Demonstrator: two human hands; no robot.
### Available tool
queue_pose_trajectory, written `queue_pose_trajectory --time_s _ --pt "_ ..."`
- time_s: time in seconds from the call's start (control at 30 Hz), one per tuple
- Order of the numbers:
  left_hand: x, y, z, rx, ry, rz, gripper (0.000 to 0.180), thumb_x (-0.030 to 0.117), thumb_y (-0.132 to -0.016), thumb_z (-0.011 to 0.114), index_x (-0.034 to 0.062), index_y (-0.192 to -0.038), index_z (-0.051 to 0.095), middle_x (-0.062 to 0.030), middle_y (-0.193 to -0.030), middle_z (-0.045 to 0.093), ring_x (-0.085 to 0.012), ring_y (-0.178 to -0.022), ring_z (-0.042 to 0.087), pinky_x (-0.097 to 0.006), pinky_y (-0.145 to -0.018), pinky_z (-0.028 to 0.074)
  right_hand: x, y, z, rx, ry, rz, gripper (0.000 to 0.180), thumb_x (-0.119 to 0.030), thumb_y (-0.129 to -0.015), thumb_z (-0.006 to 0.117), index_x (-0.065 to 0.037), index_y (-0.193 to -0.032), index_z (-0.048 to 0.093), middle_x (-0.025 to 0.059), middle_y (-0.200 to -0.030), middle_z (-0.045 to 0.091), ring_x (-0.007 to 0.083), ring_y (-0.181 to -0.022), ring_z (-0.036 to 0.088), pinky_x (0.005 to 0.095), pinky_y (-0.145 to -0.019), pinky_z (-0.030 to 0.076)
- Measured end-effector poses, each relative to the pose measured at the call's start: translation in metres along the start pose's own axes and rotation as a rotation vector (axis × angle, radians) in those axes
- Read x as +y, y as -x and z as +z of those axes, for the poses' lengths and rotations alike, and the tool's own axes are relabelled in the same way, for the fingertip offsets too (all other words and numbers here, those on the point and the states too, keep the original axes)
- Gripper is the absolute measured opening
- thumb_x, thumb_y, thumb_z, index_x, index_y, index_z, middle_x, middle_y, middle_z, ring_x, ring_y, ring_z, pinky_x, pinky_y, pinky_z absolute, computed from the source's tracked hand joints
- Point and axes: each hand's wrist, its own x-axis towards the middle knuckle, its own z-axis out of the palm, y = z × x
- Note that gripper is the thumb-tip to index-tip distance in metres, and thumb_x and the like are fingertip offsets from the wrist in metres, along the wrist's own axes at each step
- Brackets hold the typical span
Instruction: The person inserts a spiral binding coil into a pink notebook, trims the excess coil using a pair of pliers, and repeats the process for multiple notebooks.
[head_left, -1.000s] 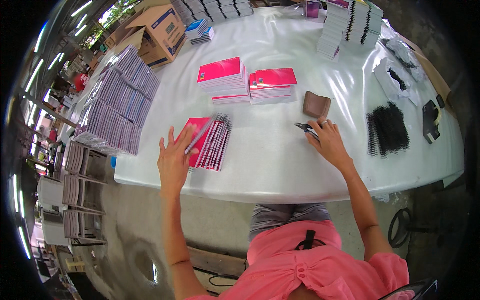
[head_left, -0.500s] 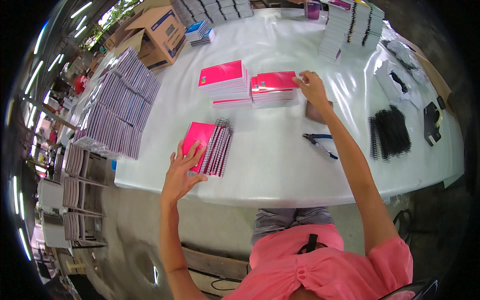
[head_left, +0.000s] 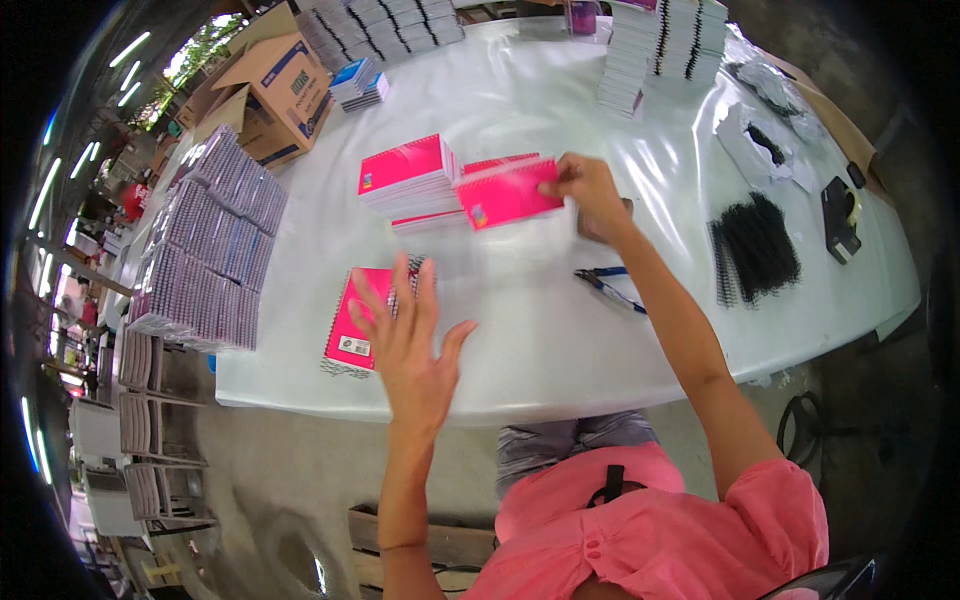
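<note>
My right hand (head_left: 590, 190) pinches the right end of a pink notebook (head_left: 505, 195), tilted up in front of a low pile of the same kind. Beside it on the left stands a taller pile of pink notebooks (head_left: 405, 165) with a row of holes along one edge. My left hand (head_left: 412, 345) is open, fingers spread, above the table. Next to and partly behind it lies a group of pink spiral-bound notebooks (head_left: 352, 335); my fingers hide part of them. Blue-handled pliers (head_left: 610, 288) lie near my right forearm.
Black wire spirals (head_left: 757, 250) are heaped at the right, beside a black tape dispenser (head_left: 842, 220). Wrapped notebook stacks (head_left: 205, 250) fill the left edge. A cardboard box (head_left: 275, 95), small blue notebooks (head_left: 357, 85) and tall notebook stacks (head_left: 625, 60) stand at the back.
My right hand has taken a pink notebook off the low pile and drawn it toward me. My left hand has let go of the spiral-bound notebooks and moved right, its fingers spread.
</note>
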Motion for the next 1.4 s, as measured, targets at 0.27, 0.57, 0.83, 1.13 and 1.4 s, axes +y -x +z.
queue_pose_trajectory --time_s 0.27,0.57,0.83,1.13,1.4 --pt "0.046 -0.012 0.082 -0.371 -0.078 0.232 0.070 0.044 -0.088 0.060 0.0143 -0.147 0.036 -0.0145 -0.138 0.050 -0.0431 -0.135 0.035 -0.064 -0.107 0.024 0.011 0.163 0.007 0.015 0.216 -0.178 0.018 -0.003 -0.069 0.080 -0.002 -0.080 0.065 0.0058 -0.081 0.069 0.0184 -0.079 0.063 0.0304 -0.075 0.046" --pt "0.054 -0.021 0.075 -0.737 0.050 0.107 0.052 0.029 -0.094 0.056 0.0301 -0.144 0.041 -0.0137 -0.108 0.068 -0.0366 -0.080 0.067 -0.048 -0.069 0.051 0.029 0.113 -0.167 0.605 1.402 -0.236 0.026 -0.024 -0.072 0.078 -0.005 -0.085 0.068 0.0120 -0.088 0.066 0.0279 -0.085 0.063 0.0442 -0.080 0.041" --pt "0.041 -0.017 0.086 -0.730 0.119 0.145 0.052 0.026 -0.096 0.053 0.0305 -0.145 0.039 -0.0195 -0.116 0.065 -0.0370 -0.079 0.068 -0.048 -0.065 0.051 0.047 0.094 -0.214 0.347 1.586 0.114 0.011 -0.012 -0.085 0.057 -0.004 -0.089 0.063 0.0140 -0.089 0.065 0.0304 -0.089 0.064 0.0449 -0.077 0.044" --pt "0.045 -0.014 0.085 -0.622 0.095 0.114 0.049 0.032 -0.095 0.055 0.0269 -0.143 0.043 -0.0145 -0.118 0.065 -0.0359 -0.079 0.067 -0.046 -0.066 0.051 -0.036 0.134 -0.082 -0.221 0.368 -0.212 0.019 0.003 -0.079 0.070 -0.002 -0.097 0.067 0.0088 -0.088 0.062 0.0229 -0.080 0.061 0.0333 -0.069 0.048" --pt "0.050 -0.019 0.083 -0.611 0.059 0.156 0.048 0.037 -0.096 0.053 0.0274 -0.143 0.043 -0.0187 -0.114 0.066 -0.0355 -0.090 0.068 -0.044 -0.068 0.053 -0.035 0.145 -0.050 -0.415 0.184 -0.086 0.015 0.005 -0.078 0.069 0.003 -0.093 0.067 0.0114 -0.082 0.062 0.0239 -0.074 0.059 0.0352 -0.069 0.048"
